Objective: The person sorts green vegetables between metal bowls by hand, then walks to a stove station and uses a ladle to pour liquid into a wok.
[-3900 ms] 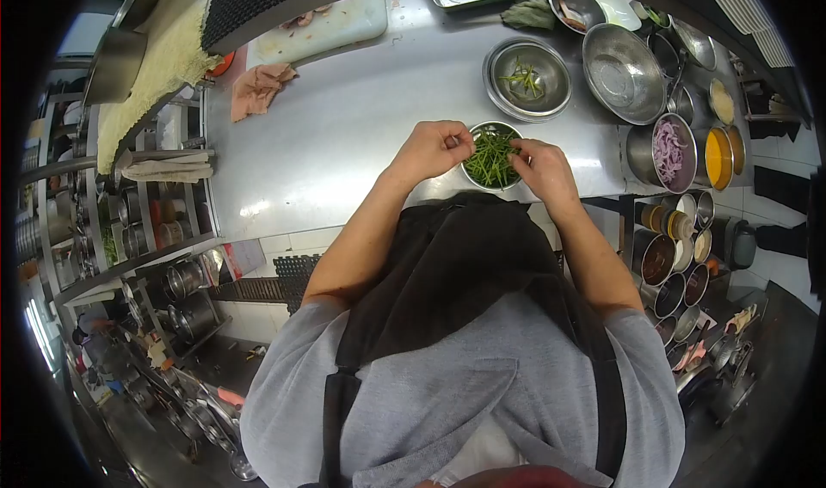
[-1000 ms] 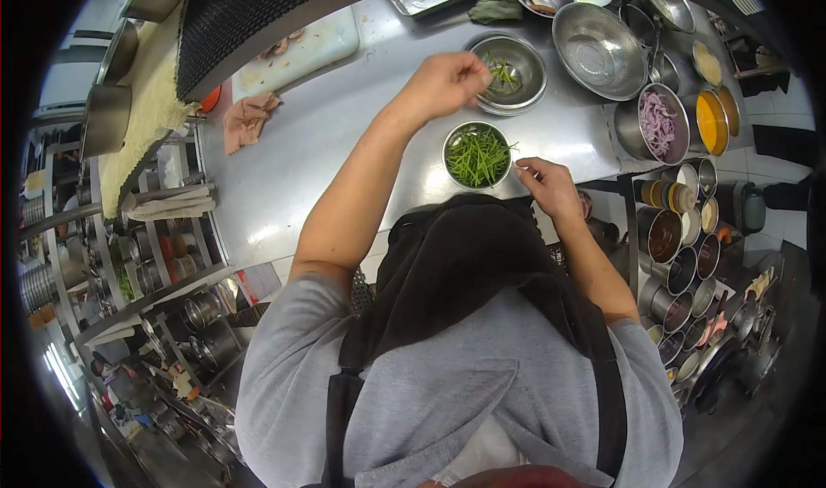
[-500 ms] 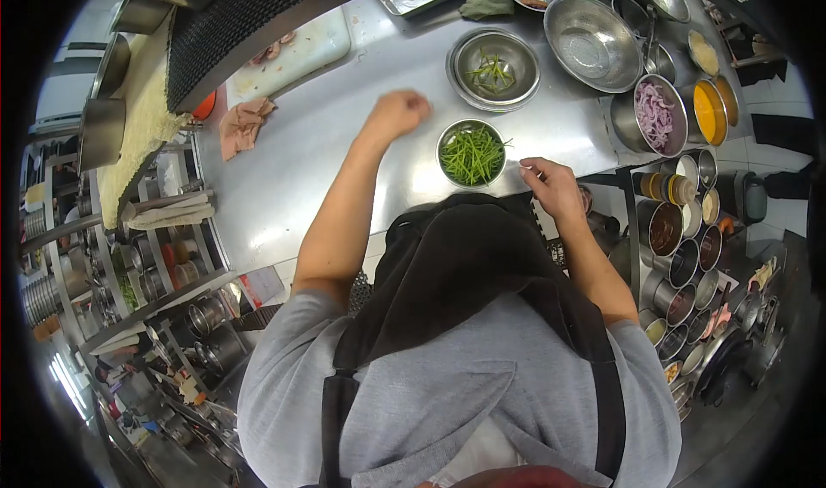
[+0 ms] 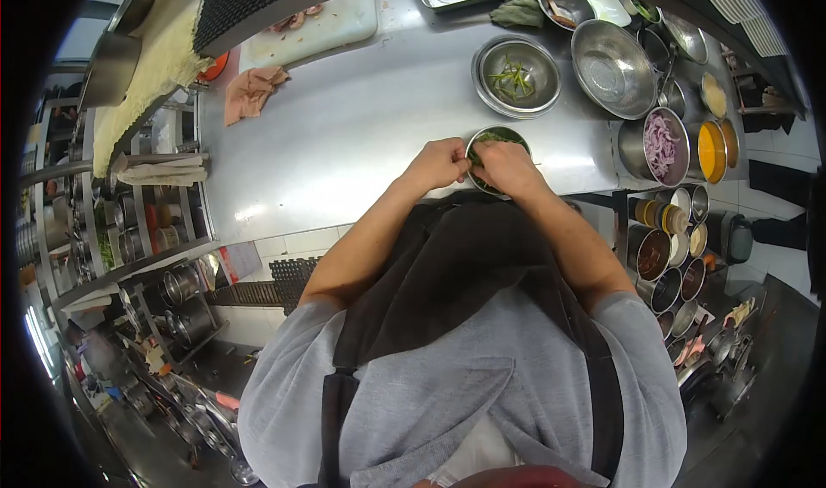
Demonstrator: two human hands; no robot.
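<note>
A small steel bowl (image 4: 521, 135) of thin cut green stalks (image 4: 494, 135) stands near the table's front edge. My right hand (image 4: 508, 166) reaches over its rim with fingers curled down at the stalks, covering much of them. Against the bowl's left side, my left hand (image 4: 439, 163) is closed, its fingertips near those of the right hand. What either hand pinches is hidden. Behind stands a wider nested steel bowl (image 4: 551, 92) with a few green stalks (image 4: 512, 79) inside.
A large steel bowl (image 4: 613, 67) and a pot of sliced purple onion (image 4: 662, 144) stand at right, beside a container of orange liquid (image 4: 711, 151). A crumpled pink cloth (image 4: 251, 92) and a white cutting board (image 4: 348, 28) with meat pieces lie at left.
Both hands have come in to the small bowl, the left moving right and down, the right moving left onto the stalks. The camera view has shifted slightly.
</note>
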